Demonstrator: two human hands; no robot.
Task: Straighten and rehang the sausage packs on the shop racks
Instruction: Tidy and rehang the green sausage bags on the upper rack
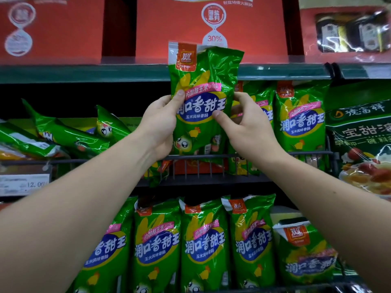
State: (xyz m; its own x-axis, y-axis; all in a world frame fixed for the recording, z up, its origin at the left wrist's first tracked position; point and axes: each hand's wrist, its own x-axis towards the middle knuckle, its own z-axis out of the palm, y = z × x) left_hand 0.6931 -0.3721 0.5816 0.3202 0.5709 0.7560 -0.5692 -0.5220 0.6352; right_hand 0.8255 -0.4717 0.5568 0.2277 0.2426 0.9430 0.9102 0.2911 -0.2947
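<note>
A green sausage pack (204, 81) with corn artwork and an orange logo tab is held upright in front of the middle rack. My left hand (159, 123) grips its left edge, thumb across the front. My right hand (245, 127) pinches its right edge, thumb on the blue label. Behind it, upright packs (300, 121) stand in the wire rack (211, 157). To the left, several packs (69, 134) lie toppled on their sides. A row of upright packs (203, 244) fills the rack below.
Red cartons (249, 24) sit on the top shelf above a green shelf edge (84, 74). A dark green seasoning pack (364, 140) hangs at the right. A price tag (25, 185) reading 12.00 is at the left.
</note>
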